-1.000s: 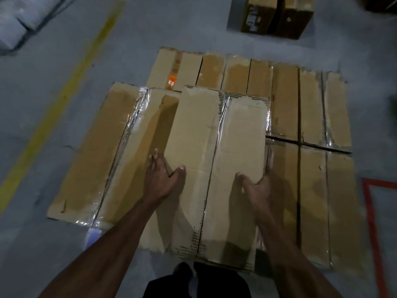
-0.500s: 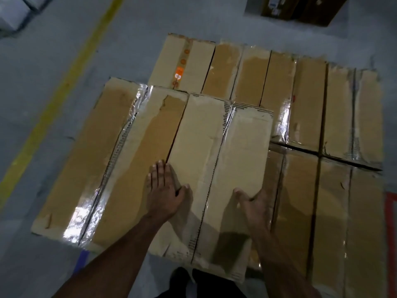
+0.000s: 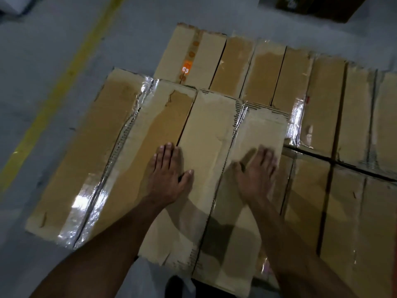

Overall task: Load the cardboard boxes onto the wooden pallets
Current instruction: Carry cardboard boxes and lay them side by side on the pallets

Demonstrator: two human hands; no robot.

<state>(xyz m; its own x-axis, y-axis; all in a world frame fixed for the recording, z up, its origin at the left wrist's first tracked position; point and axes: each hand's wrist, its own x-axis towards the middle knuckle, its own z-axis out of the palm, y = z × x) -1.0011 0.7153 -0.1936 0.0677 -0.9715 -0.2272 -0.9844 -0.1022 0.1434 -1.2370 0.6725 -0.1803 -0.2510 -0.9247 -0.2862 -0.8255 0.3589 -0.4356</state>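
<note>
Center cardboard box [image 3: 217,168] is lying flat on top of the stack, long axis running away from the camera, near end overhanging toward the person. Left hand [image 3: 167,177] is pressing palm-down on its left half, fingers straight and together, thumb spread, fingertips reaching the seam with the left neighbor box [image 3: 103,160]. Right hand [image 3: 256,175] is lying flat on its right half, fingers extended, slightly blurred; neither hand is gripping anything. Neighbor box is sitting touching on the left, shiny tape [image 3: 90,203] running down its middle. Back row of boxes [image 3: 268,69] is lining the far edge, one carrying an orange sticker [image 3: 186,68]. More boxes [image 3: 343,211] are filling the right side. Pallet itself is hidden underneath. Grey floor [image 3: 53,39] is carrying a yellow line [image 3: 71,69] on the left
</note>
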